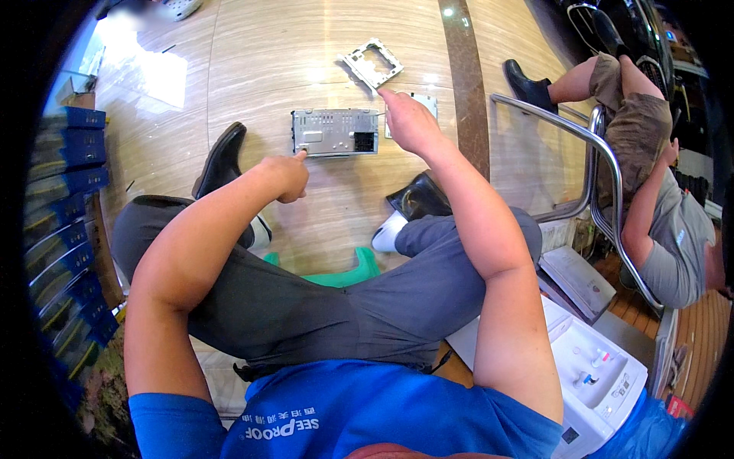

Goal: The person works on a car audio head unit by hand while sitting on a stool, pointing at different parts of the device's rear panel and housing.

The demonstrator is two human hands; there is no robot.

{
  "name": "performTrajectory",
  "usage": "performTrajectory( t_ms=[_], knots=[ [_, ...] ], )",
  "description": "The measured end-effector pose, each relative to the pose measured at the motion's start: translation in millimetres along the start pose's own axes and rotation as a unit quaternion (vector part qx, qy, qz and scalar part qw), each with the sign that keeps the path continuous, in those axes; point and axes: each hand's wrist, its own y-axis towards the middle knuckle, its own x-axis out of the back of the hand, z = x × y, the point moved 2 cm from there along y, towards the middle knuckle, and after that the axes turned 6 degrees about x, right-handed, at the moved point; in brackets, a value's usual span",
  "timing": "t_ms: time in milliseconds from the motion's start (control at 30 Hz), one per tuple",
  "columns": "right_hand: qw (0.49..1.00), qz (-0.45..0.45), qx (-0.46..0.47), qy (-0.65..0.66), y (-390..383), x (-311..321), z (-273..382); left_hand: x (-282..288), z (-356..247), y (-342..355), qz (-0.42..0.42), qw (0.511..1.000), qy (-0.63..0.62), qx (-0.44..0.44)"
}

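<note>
Silver metal box (329, 126) sits on the streaky tan floor (252, 84) in front of you, wide and flat-sided, rows of small slots toward its far edge, black socket block (365, 141) at the near right. Pale open-centred frame (388, 76) lies just beyond it. Your right hand (411, 124) is just off the box's right side, fingers bent; can't tell if they're closed on anything. Box is ahead of your left hand (287, 177), index finger out at its near-left corner, other fingers curled in, grip unclear to me.
</note>
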Motion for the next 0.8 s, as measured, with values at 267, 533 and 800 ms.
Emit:
performTrajectory(
  t_ms=[267,533,800],
  knots=[
    [1.0,0.01,-0.002,0.009,-0.3,0.5,-2.0,-0.7,1.4,0.7,-0.004,1.0,-0.005,0.001],
    [0.999,0.033,-0.041,0.013,1.3,6.9,0.3,0.3,-1.5,2.2,0.006,1.0,0.015,0.0],
    [0.999,0.028,-0.02,0.002,0.4,10.6,-0.1,0.7,-1.9,4.5,-0.004,1.0,0.022,-0.007]
  ],
)
